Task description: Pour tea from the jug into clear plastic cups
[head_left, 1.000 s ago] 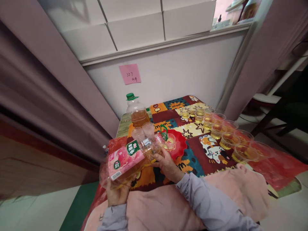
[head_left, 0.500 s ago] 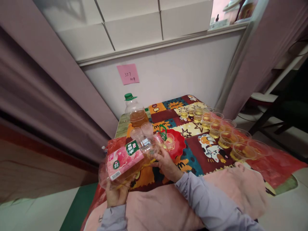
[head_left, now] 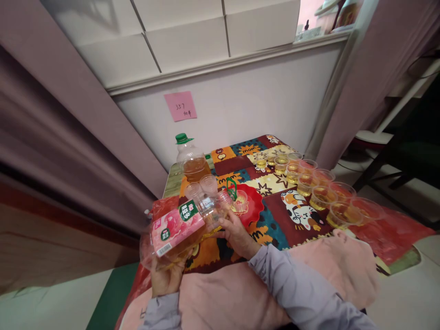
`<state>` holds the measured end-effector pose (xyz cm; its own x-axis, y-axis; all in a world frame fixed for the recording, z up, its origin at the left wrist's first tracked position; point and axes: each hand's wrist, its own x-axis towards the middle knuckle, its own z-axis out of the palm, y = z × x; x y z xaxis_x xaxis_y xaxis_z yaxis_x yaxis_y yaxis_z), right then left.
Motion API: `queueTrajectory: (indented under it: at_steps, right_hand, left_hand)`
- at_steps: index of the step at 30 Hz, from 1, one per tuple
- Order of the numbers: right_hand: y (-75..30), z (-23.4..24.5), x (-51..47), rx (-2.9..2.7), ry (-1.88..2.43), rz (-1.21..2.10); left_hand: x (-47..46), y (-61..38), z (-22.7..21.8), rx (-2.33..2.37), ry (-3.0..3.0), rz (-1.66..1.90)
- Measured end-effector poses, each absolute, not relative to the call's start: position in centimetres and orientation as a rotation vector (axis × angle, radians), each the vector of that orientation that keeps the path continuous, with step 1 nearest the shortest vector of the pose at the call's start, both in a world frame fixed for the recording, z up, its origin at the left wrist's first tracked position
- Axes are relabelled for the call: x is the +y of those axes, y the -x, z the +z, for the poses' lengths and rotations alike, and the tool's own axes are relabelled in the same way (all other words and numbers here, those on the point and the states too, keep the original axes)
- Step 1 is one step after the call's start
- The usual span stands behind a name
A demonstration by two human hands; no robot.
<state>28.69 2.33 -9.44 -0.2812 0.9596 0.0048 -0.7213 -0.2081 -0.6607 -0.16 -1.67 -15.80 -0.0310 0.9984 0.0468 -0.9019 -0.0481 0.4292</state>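
Note:
Both my hands hold a large clear juice bottle (head_left: 178, 224) with a pink label, tilted with its mouth toward the right. My left hand (head_left: 168, 277) supports the base from below. Around the neck end, my right hand (head_left: 239, 234) has its fingers closed. The bottle's mouth is over a red scalloped plate (head_left: 256, 206), where a clear plastic cup (head_left: 242, 201) stands with some liquid in it. A green loop handle (head_left: 231, 187) hangs at the bottle's neck. Amber juice lies along the bottle's lower side.
A second bottle with a green cap (head_left: 195, 162) stands at the back left, with clear cups (head_left: 208, 184) in front of it. Several cups of yellow liquid (head_left: 323, 196) line the table's right side. A pink cloth (head_left: 233, 293) covers the near edge; red plastic (head_left: 402, 233) lies at right.
The view has shifted very slightly. Hands and bottle keep nearly the same tilted pose over the plate.

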Motion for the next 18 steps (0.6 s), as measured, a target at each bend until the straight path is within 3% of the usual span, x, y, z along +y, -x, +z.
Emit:
queueTrajectory:
  at_steps: [18]
  right_hand:
    - [-28.50, -9.56, 2.36, -0.632, 0.499, 1.764]
  left_hand:
    - [-1.65, 0.20, -15.50, 0.343, -0.420, 1.570]
